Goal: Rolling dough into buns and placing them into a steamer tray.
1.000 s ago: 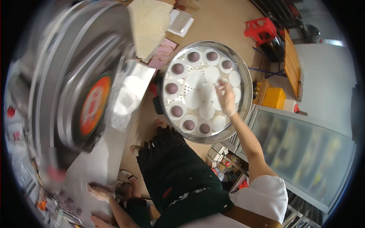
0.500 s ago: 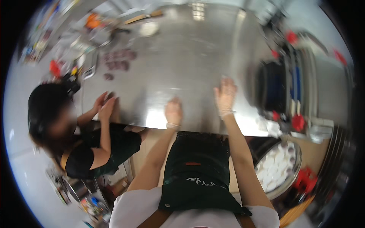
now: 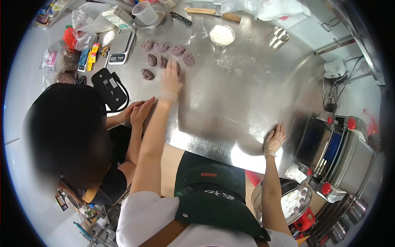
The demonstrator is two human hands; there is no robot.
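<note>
My left hand (image 3: pixel 169 82), in a clear glove, stretches across the steel table, its fingers extended at a group of purple dough pieces (image 3: pixel 177 50). One purple piece is partly hidden beneath those fingers, and no grip on it shows. The pieces look folded or coiled and lie in rough rows. Near the table's front edge at the right, my right hand (image 3: pixel 275 140), also gloved, rests on the steel with its fingers extended; its palm is hidden. A bowl of white flour (image 3: pixel 222 35) stands beyond the dough.
A co-worker's hands (image 3: pixel 142 111) are together at the table edge, left of my left arm. A digital scale (image 3: pixel 119 57) sits beyond them. Rolling machinery with red knobs (image 3: pixel 337 144) stands at the right. A round tray of white pieces (image 3: pixel 294 206) is below my right forearm.
My left hand has moved forward and left to the purple dough, while my right has shifted right along the table edge. My view has turned toward the left.
</note>
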